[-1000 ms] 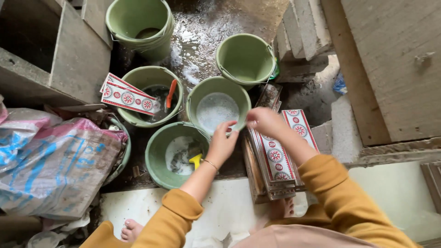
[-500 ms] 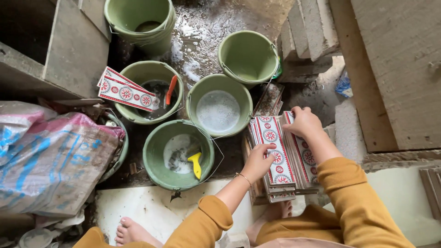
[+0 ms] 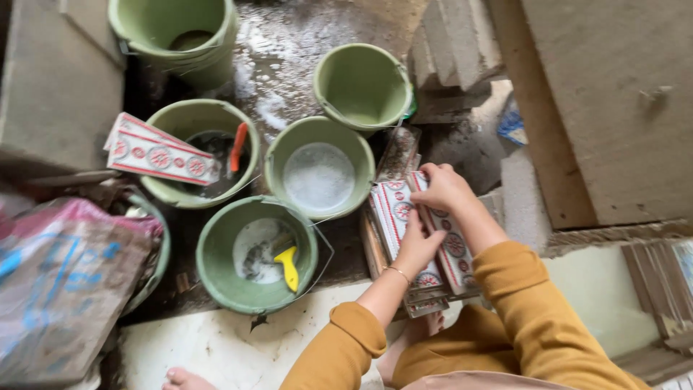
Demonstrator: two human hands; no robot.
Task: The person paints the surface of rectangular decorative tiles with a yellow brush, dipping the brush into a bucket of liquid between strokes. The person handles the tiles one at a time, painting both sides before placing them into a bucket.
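Observation:
A stack of long white tiles with red round patterns (image 3: 393,209) stands on edge at my right knee. My left hand (image 3: 421,244) lies flat on the face of the front tile, fingers spread. My right hand (image 3: 442,186) grips the top edge of a tile further back in the stack. Both arms wear mustard-yellow sleeves, and a thin bracelet circles the left wrist.
Several green buckets stand on the wet floor: one with foamy water (image 3: 318,175), one with a yellow scraper (image 3: 289,268), one with a patterned tile (image 3: 160,153) laid across its rim and an orange-handled tool (image 3: 237,146). A pink and blue sack (image 3: 61,282) lies left. Concrete blocks (image 3: 455,50) lie behind.
My hands came back from over the foamy bucket to the tile stack. The left hand settled flat on the front tile and the right hand closed on a tile's top edge.

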